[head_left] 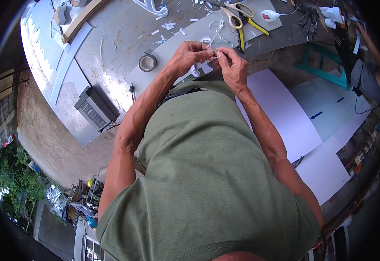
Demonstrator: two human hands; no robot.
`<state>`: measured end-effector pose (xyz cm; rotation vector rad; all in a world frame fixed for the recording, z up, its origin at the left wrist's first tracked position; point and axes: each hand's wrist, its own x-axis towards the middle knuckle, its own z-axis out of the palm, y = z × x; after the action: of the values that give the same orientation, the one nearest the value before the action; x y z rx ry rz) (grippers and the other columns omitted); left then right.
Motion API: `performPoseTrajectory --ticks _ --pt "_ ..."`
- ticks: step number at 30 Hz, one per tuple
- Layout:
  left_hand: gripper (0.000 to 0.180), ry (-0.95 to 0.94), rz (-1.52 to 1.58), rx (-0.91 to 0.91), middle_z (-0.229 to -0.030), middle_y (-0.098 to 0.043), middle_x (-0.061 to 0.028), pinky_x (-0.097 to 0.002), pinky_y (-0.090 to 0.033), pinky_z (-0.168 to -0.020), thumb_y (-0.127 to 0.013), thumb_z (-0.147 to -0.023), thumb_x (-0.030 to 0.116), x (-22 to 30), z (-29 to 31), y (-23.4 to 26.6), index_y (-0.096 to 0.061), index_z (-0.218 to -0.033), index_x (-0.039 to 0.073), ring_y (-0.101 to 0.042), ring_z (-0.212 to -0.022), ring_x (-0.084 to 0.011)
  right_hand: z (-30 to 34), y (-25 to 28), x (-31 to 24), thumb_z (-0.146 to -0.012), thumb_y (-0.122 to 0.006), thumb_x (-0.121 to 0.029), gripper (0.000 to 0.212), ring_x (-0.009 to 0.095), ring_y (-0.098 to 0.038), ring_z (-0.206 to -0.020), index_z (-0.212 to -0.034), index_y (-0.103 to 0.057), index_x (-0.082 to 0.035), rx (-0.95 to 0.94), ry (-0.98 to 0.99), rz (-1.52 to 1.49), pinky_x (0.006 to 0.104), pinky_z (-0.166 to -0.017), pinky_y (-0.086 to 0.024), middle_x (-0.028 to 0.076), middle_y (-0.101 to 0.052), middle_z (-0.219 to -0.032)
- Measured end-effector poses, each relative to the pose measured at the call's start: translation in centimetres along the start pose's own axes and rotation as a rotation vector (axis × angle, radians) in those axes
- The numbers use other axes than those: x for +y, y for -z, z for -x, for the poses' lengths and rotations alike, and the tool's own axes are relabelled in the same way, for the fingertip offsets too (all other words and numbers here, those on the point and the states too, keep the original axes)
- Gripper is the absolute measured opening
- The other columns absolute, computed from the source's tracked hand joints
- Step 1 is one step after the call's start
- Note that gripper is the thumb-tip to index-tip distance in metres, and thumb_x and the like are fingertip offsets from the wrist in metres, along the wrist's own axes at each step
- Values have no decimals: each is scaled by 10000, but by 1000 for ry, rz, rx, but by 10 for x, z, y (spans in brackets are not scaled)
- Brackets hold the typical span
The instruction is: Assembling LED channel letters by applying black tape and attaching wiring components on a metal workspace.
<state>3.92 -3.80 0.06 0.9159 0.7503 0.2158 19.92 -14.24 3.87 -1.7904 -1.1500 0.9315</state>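
My left hand [190, 57] and my right hand [233, 68] meet over the near edge of the grey worktable, fingertips almost touching. Both are closed in a pinch on a thin white wire [218, 31], which runs up from the fingertips and loops on the table; the exact spot they grip is too small to make out. Under my left hand hangs a small white piece [195, 71], partly hidden. Beyond my right hand lie cream-handled scissors [232, 18] and yellow-handled pliers [241, 38]. A roll of dark tape [147, 62] sits left of my left hand.
Small white modules [168, 27] litter the table. A boxy power supply [96, 108] lies at the left edge. A white bottle [270, 16] and dark glove [308, 21] are at far right. Right of me are white sheets [281, 113], a teal stool [324, 65] and another person [370, 78].
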Motion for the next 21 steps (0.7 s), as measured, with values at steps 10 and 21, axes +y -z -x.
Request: performPoseTrajectory --ticks 10,21 --pt "188 11 74 -15 -881 -714 -28 -216 -440 -691 -713 -935 192 -3 -3 -2 -725 -997 15 -545 -730 -63 8 -6 -3 -918 -668 -17 172 159 -729 -776 -1088 -683 -1 122 114 -3 297 -675 -578 95 -735 -922" --pt "177 15 149 11 -848 -708 -42 -224 -420 -657 -686 -943 172 1 1 -9 -714 -977 1 -531 -706 -72 15 -12 5 -905 -660 11 266 188 -729 -805 -1170 -677 -12 166 191 49 317 -701 -583 119 -726 -1023"
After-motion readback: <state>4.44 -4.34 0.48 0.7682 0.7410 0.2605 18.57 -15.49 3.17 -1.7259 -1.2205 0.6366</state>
